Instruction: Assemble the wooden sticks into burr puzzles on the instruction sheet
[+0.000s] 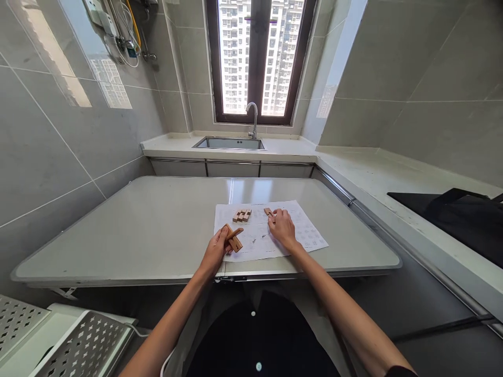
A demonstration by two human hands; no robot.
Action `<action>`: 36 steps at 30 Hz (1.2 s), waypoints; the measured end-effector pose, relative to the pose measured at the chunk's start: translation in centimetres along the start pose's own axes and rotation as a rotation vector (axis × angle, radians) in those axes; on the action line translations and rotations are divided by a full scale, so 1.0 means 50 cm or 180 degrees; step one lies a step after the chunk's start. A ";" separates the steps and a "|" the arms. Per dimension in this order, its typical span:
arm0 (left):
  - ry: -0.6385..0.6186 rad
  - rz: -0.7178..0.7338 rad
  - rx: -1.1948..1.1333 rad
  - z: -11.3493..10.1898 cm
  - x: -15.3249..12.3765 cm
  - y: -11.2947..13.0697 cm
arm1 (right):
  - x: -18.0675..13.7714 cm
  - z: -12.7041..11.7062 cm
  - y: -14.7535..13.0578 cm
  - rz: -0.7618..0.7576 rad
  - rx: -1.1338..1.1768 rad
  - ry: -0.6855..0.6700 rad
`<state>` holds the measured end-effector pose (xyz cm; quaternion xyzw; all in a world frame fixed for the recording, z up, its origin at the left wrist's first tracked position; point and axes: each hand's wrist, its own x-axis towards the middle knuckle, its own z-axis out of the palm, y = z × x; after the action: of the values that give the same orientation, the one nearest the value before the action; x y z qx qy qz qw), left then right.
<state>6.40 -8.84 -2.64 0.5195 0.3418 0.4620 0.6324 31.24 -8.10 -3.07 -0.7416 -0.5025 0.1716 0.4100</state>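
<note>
On the table, near edge: I see my left hand (215,250) closed around joined wooden pieces (234,239), lifted just over the sheet's (291,238) left corner.
Right hand: my right hand (281,226) lies on the sheet, fingers curled on a single block (269,211); I cannot tell whether it is pinched or only touched.
Loose blocks: a small cluster (242,215) sits on the sheet's far left part, apart from both hands.
Table edges: the table (129,230) has a rounded rim; its front edge runs just below my wrists, and the sheet almost reaches it.
Open room: I see wide bare tabletop to the left, a narrower strip to the right before the counter (377,178).
Left boundary: tiled wall meets the table's left side.
Sink: the basin (230,143) sits beyond the table under the window, tap (253,118) at its back; I see nothing in it from this angle.
Bag: a black bag (463,220) lies on the counter at right, contents hidden.
</note>
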 end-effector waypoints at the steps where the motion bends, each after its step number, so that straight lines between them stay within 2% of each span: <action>1: -0.0017 -0.0018 0.0002 0.001 -0.001 0.000 | 0.013 0.001 0.007 0.0000 -0.0178 0.0040; 8: -0.0099 -0.0028 0.0102 -0.002 -0.002 -0.007 | 0.064 0.020 0.035 0.0072 -0.0773 -0.0034; 12: -0.0078 -0.0025 0.0183 -0.002 -0.003 -0.010 | 0.076 0.010 0.043 0.0146 -0.0659 -0.0136; 16: -0.0064 -0.0039 0.0223 -0.003 -0.004 -0.013 | 0.067 -0.007 0.044 0.0190 -0.0236 -0.0172; 20: -0.0029 -0.0034 0.0174 -0.004 -0.001 -0.016 | 0.008 -0.009 0.030 0.0099 0.0537 -0.0310; 26: 0.0202 -0.0060 -0.0033 -0.003 0.006 -0.015 | -0.143 0.005 -0.019 -0.0412 0.1880 -0.1311; 28: 0.0248 -0.0095 -0.0040 -0.004 0.005 -0.013 | -0.175 0.005 -0.041 -0.0592 0.2094 -0.1644; 30: 0.0242 -0.0164 -0.0007 -0.006 0.002 -0.011 | -0.193 0.005 -0.063 -0.0974 0.2249 -0.1888; 33: 0.0202 -0.0250 0.0034 -0.008 -0.002 -0.007 | -0.202 0.011 -0.087 -0.1488 0.1996 -0.1785; 36: 0.0208 -0.0284 0.0048 -0.008 -0.006 -0.003 | -0.204 0.022 -0.093 -0.1671 0.1795 -0.1537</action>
<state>5.98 -8.97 -2.91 0.4932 0.3885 0.4475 0.6369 23.25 -15.92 -1.73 -0.3872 -0.6883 0.3599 0.4967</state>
